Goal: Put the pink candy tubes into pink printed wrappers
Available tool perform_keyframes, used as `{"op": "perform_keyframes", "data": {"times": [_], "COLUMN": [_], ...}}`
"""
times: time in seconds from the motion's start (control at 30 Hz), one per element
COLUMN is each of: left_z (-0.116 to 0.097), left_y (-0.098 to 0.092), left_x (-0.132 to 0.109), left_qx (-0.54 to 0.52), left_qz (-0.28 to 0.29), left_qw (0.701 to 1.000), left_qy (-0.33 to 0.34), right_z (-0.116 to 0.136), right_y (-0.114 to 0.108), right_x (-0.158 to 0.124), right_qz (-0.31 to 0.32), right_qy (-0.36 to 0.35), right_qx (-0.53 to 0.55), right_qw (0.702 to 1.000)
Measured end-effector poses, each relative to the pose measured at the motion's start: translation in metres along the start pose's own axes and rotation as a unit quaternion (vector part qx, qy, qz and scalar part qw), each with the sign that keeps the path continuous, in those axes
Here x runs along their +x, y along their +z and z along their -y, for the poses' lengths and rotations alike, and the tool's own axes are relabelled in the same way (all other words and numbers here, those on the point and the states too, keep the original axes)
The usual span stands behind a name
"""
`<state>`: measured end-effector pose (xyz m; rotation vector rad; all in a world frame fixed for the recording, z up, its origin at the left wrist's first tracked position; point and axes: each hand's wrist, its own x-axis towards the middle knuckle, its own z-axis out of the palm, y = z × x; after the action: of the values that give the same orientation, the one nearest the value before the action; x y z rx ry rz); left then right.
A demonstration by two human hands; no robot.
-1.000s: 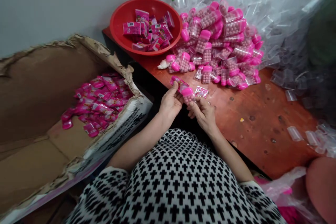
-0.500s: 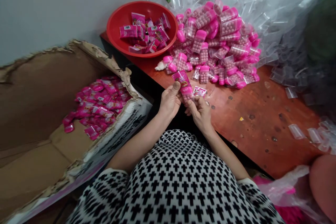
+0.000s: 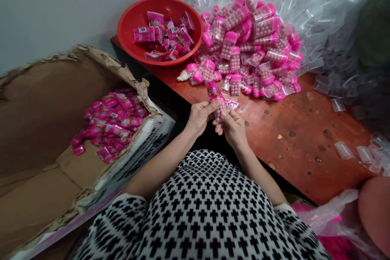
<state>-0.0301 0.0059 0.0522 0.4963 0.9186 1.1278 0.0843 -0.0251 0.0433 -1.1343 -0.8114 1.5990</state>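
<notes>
In front of my waist, at the table's edge, both hands hold a small clear candy container of pink balls, with a printed pink wrapper standing up from its upper end. My left hand is closed, its thumb pressed on the wrapper's lower part. The fingers of my right hand pinch the container's lower right side. Just behind the right hand, a flat shiny pink wrapper lies on the table. My fingers partly cover the container, so how far the wrapper reaches over it is unclear.
Filled pink-capped containers are heaped at the back of the red table. Left of them stands a red basin with wrapped packs. A torn cardboard box holds more packs. Clear empty tubes lie to the right.
My left thumb has slid down the wrapper towards the container. The wrapper's top has narrowed and leans differently, and the pink balls show more below.
</notes>
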Motion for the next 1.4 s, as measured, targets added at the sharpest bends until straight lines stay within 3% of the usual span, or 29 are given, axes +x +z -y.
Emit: {"op": "perform_keyframes", "data": {"times": [0.27, 0.47, 0.7, 0.93, 1.03, 1.1, 1.2, 1.3, 1.37, 1.4], "left_z": [0.009, 0.012, 0.000, 0.009, -0.008, -0.031, -0.061, -0.056, -0.031, -0.015], "left_y": [0.005, 0.004, 0.003, 0.005, -0.002, -0.012, -0.032, -0.041, -0.037, -0.033], "left_x": [-0.002, -0.010, -0.014, -0.028, -0.037, -0.044, -0.048, -0.037, -0.022, -0.014], "left_qx": [0.006, -0.027, -0.086, -0.112, -0.111, -0.132, -0.171, -0.084, 0.124, 0.255], "left_qz": [-0.065, 0.028, -0.033, -0.009, -0.026, -0.060, -0.118, -0.139, -0.102, -0.064], "left_qw": [0.996, 0.999, 0.995, 0.993, 0.993, 0.982, 0.939, 0.947, 0.954, 0.929], "left_qy": [0.057, -0.027, -0.032, -0.021, 0.031, 0.119, 0.274, 0.279, 0.253, 0.261], "right_z": [0.000, -0.005, 0.000, 0.000, 0.004, 0.010, 0.022, 0.033, 0.037, 0.038], "right_y": [0.003, 0.004, 0.001, 0.009, 0.015, 0.014, -0.003, -0.028, -0.042, -0.047], "right_x": [-0.006, -0.001, -0.005, -0.002, 0.000, 0.001, 0.003, 0.006, 0.006, 0.006], "right_qz": [-0.031, -0.010, 0.070, 0.024, 0.040, 0.040, 0.008, -0.052, -0.094, -0.110], "right_qy": [-0.082, -0.049, -0.044, -0.059, -0.058, -0.064, -0.094, -0.133, -0.146, -0.149], "right_qx": [-0.127, -0.011, 0.033, 0.012, 0.009, 0.002, -0.026, -0.062, -0.088, -0.101], "right_qw": [0.988, 0.999, 0.996, 0.998, 0.997, 0.997, 0.995, 0.988, 0.981, 0.977]}}
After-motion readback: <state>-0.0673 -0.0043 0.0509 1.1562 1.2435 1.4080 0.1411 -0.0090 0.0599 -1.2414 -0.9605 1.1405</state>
